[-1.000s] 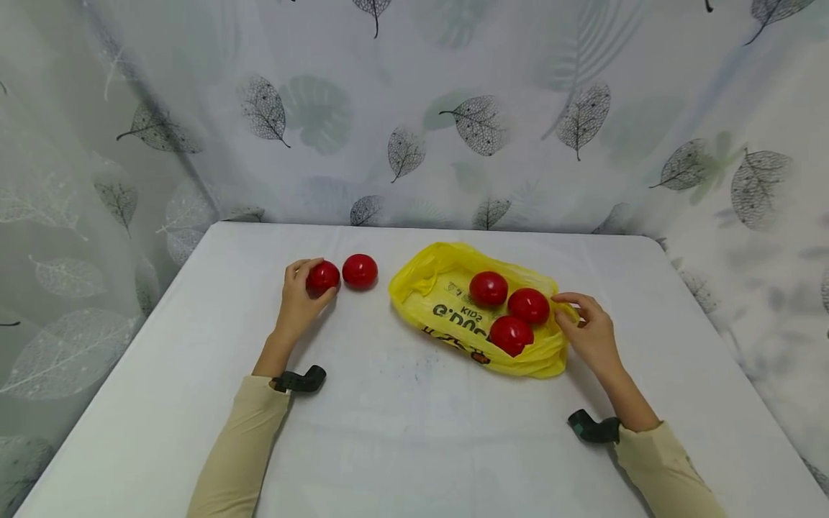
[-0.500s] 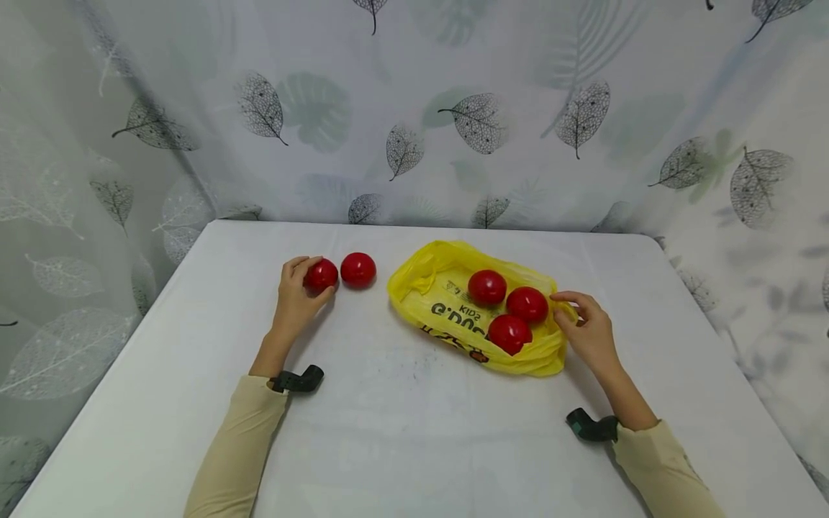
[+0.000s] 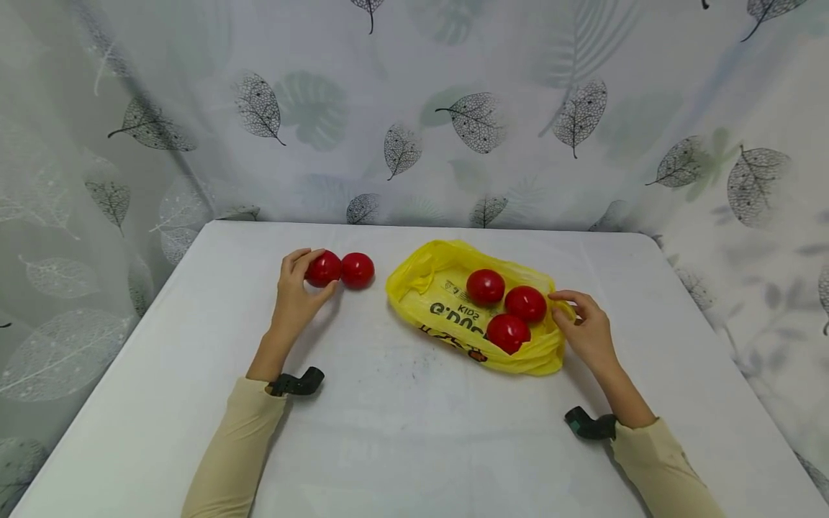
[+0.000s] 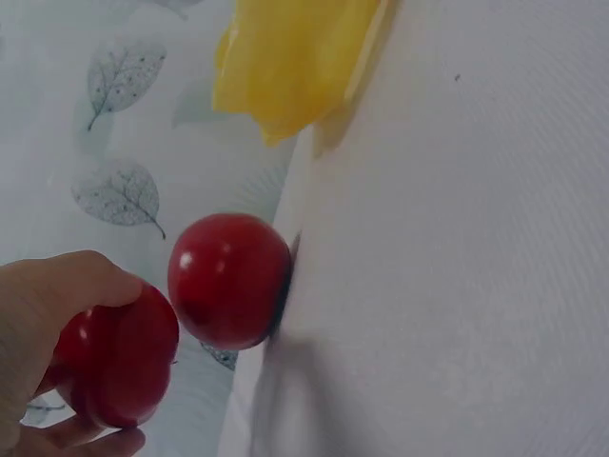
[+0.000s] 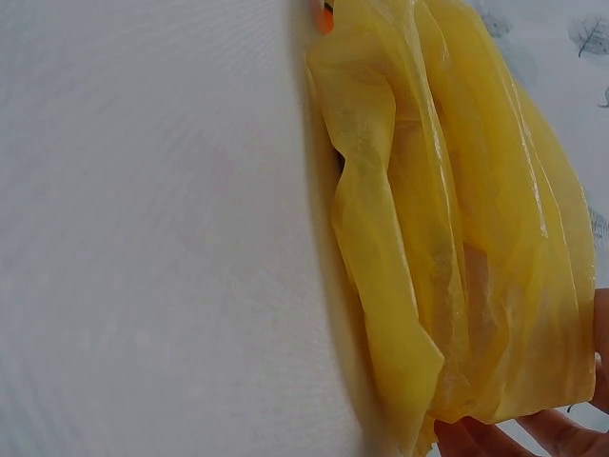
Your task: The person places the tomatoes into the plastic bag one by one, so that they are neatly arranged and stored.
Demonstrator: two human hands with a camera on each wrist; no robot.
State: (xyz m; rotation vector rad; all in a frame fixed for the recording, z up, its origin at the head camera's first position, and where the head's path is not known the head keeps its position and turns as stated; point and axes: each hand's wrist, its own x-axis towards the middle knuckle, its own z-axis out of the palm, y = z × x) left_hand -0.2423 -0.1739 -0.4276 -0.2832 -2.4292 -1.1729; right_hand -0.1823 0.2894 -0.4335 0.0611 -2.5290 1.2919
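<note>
In the head view, my left hand point(image 3: 296, 298) grips a glossy red apple point(image 3: 323, 269) between thumb and fingers. The left wrist view shows this held apple point(image 4: 128, 357) raised off the tabletop. Just right of it, a second red apple point(image 3: 358, 270) rests on the table. A yellow plastic bag point(image 3: 421, 295) with dark printing lies right of centre, its mouth spread wide. Inside are three apples, among them a lower one point(image 3: 508, 333). At the bag's right end, my right hand point(image 3: 591, 331) pinches the rim of the thin plastic; some of its fingers are hidden in the right wrist view.
A white-covered table point(image 3: 421, 439) spreads beneath everything. Behind it and along both sides hangs a leaf-patterned curtain point(image 3: 337, 165). Each wrist carries a black camera mount, the left one point(image 3: 301, 381) near the sleeve cuff.
My left hand has raised the gripped apple slightly, and it now appears closer to the neighbouring apple. The right hand stays at the bag's edge.
</note>
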